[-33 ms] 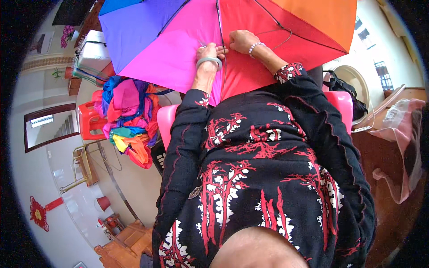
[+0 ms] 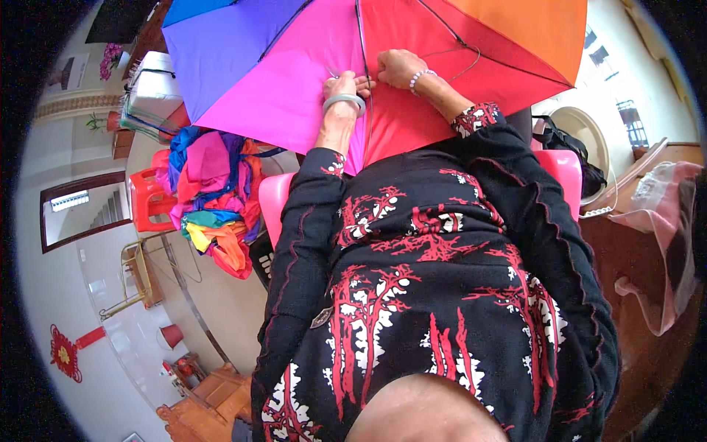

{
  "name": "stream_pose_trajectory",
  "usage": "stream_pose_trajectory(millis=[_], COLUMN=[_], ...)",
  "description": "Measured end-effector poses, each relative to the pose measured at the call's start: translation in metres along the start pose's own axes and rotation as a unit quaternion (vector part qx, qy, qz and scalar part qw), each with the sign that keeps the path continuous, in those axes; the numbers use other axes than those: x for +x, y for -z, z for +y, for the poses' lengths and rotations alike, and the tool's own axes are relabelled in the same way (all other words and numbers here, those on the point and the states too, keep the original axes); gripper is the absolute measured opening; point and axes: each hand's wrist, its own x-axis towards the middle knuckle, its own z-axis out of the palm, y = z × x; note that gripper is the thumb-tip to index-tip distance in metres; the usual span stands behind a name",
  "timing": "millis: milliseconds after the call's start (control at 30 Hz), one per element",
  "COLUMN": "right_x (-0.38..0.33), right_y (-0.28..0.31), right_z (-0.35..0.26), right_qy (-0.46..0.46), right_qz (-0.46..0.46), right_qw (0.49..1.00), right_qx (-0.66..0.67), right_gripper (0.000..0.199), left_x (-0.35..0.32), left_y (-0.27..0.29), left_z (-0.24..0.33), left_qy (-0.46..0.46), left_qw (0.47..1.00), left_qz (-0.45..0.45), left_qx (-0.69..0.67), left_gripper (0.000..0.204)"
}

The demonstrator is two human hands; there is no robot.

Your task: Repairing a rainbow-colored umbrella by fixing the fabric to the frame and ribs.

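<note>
Umbrella (image 2: 398, 33), fabric heap (image 2: 215, 195), red stool (image 2: 143, 177)

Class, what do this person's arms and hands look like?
Long black fabric sleeves have wavy reddish trim and red and white patterned cuffs. The left hand has a smooth pale grey bangle; the right hand, a pale beaded bracelet.

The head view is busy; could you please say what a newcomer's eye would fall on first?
The rainbow umbrella across the top probably draws it first, with the left hand and right hand where pink meets red. The multicoloured fabric heap on the left and the black printed blouse at lower centre come next.
</note>
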Motion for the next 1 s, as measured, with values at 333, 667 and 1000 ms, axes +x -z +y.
stream_pose_trajectory(millis=[333, 667, 1000], right_x=[0.0032, 0.0030, 0.0034], right_y=[-0.0037, 0.0011, -0.0048], right_z=[0.0008, -0.0010, 0.0035], right_qy=[0.002, 0.014, 0.033], right_qz=[0.001, -0.018, 0.002], right_qw=[1.000, 0.999, 0.999], right_qx=[-0.016, -0.025, -0.016], right_gripper=[0.020, 0.021, 0.022], left_x=[-0.0050, -0.0067, -0.0075], left_y=[-0.0007, -0.0032, -0.0028], left_z=[0.0028, 0.0033, 0.0022], left_qy=[-0.007, -0.002, 0.002], left_qw=[0.999, 1.000, 1.000], left_qz=[-0.011, 0.026, 0.018], left_qx=[0.029, 0.011, 0.007], left_gripper=[0.017, 0.015, 0.015])
